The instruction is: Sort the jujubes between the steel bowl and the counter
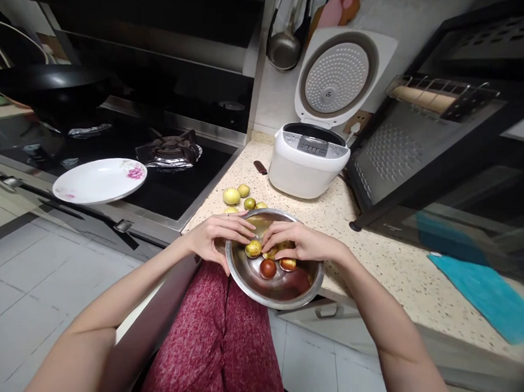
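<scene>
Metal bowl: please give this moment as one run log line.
metal bowl: holds round produce; left hand: across rim; right hand: inside bowl; rice cooker: open

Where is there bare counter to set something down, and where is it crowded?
Bare counter shows between the right forearm, black appliance and blue cloth; a smaller patch lies between the rice cooker and steel bowl. Crowded: where yellow-green fruits cluster by the bowl's far rim, and in the bowl, where left hand and right hand reach more fruits.
</scene>
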Tool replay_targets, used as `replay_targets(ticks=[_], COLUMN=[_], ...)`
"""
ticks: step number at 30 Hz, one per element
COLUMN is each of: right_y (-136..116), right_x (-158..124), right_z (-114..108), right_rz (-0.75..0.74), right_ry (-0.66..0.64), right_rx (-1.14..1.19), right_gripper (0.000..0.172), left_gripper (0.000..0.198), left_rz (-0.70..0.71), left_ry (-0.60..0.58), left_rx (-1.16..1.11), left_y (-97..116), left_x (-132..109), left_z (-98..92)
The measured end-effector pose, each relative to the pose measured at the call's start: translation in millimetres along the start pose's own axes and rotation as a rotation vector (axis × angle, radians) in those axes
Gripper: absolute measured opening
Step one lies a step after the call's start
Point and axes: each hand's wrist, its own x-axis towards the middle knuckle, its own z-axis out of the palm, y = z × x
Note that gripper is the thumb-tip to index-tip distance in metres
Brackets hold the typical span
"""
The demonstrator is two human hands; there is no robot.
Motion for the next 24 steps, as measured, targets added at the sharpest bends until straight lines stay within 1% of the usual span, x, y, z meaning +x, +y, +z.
replay_targets(ticks=[6,11,13,18,20,22,24], right_y=[0,-1,0,7,9,10,9], right_x=[0,0,0,2,3,4,4], right_z=[1,-1,-1,-1,1,1,1], right_rz=[-0.011,-0.011,-0.013,-0.020,-0.016,-0.005,0.008], right_ry=[0.010,0.023,0.061,0.258,0.278,0.262,0.258], right_rx=[0.010,0.009,0.012,-0.050,-0.074,-0.087,-0.097], right_gripper=[0.022,0.022,0.022,0.016,0.014,0.014,0.014], left_gripper=[0.066,0.064,0.065,0.071,0.075,0.079,0.080], left_rz=[-0.005,-0.044,-0.037,0.031,0.018,-0.009,-0.052], left_ry=[0.010,-0.027,-0.035,-0.033,-0.040,-0.036,0.012], left_rx=[-0.016,0.013,0.029,0.049,0.042,0.016,-0.014], left_y=[0,2,3,3,4,4,3], left_x=[-1,0,0,2,2,2,2], left_z=[-0.2,-2.4,-3.0,-3.2,-3.3,-3.7,-4.6])
